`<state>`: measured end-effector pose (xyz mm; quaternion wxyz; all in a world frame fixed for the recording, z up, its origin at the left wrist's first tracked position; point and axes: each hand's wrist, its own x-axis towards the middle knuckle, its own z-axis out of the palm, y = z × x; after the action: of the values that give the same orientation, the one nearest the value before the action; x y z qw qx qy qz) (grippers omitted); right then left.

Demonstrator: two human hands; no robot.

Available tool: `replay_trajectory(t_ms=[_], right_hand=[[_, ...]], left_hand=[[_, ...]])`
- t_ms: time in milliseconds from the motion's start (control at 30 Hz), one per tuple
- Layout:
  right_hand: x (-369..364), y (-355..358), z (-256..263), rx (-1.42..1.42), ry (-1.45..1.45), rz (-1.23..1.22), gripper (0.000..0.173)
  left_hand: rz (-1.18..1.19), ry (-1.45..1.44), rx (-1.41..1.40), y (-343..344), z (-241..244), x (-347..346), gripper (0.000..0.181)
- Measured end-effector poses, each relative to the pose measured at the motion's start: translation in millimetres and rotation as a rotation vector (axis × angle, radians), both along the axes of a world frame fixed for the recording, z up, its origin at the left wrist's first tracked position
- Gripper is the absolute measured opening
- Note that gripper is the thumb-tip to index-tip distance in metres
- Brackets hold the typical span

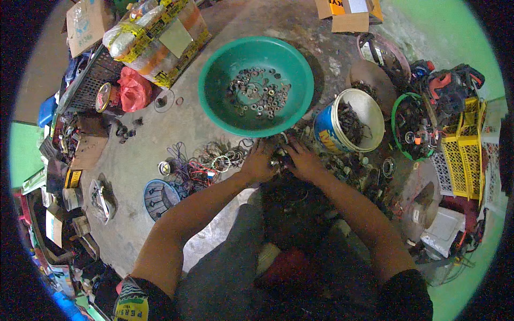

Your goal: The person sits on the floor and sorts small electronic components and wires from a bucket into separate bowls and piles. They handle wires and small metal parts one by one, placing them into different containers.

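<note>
My left hand [260, 162] rests low over a dark pile of small scrap parts [279, 154], just in front of the green plastic basin [207, 108]. Its fingers point away from me, and what lies under them is hidden. Across the pile, my right hand [303, 158] reaches in with its fingers apart and nothing clearly held. A small pale piece lies by its fingertips. Inside the basin are several metal nuts and washers [261, 94], spread over the bottom. To the right of the basin a white bucket [375, 124] leans, holding dark metal pieces [349, 124].
Tangled wires [192, 164] and a blue plastic basket [154, 196] lie left of my left arm. A green-rimmed container [395, 116] and yellow crates [461, 156] line the right. A taped parcel [172, 44] and a red plastic bag [135, 90] stand at the upper left.
</note>
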<state>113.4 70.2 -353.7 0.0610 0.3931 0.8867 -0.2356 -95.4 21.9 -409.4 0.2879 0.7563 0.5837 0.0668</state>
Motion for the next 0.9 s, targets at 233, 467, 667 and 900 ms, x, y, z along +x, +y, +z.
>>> replay_trajectory(t_ms=[233,467,667,900], right_hand=[[51,-16,-44,-0.052,0.055,-0.026,0.051],[80,-43,-44,0.017,-0.126,0.064,0.042],[86,-57,-14,-0.152,-0.011,0.068,0.042],[71,-50,-7,-0.098,0.185,-0.296,0.046]], left_hand=[[-0.246,-0.111,-0.298,-5,9,-9,0.089],[-0.369,0.115,-0.236,-27,30,24,0.094],[-0.442,0.097,-0.325,-52,26,25,0.094],[-0.234,-0.211,-0.337,-51,29,20,0.065]])
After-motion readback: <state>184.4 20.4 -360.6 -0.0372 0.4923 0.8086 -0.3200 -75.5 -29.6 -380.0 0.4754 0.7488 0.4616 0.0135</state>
